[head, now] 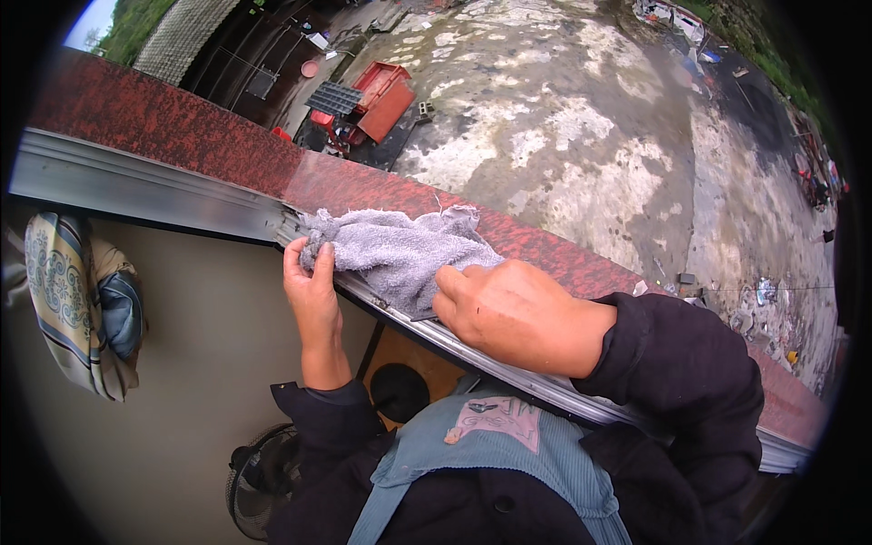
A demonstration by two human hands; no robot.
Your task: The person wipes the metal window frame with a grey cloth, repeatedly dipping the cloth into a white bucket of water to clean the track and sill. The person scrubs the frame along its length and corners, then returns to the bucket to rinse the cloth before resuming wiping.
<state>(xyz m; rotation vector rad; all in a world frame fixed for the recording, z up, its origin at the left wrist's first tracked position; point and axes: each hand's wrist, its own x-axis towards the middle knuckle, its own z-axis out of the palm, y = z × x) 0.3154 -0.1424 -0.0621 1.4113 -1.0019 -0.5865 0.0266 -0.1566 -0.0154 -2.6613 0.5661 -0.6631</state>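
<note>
A grey terry cloth [409,248] lies bunched over the metal window track [436,330] and the red speckled stone sill [538,248]. At the cloth's left end, my left hand [317,293] pinches a dirty, darkened part of it between thumb and fingers. My right hand [514,313], its fingers curled, grips the cloth's right end above the track. A thin dark edge shows under the cloth beside my right fingers; what it belongs to cannot be told. Dark grit sits in the track near my left fingertips.
A bundled patterned fabric [65,293] hangs at the left indoors. Below are a black mesh fan [262,477] and a round black seat or disc [400,393]. Outside, far below the sill, lies a stained concrete yard [579,136] with a red cart-like box [385,102].
</note>
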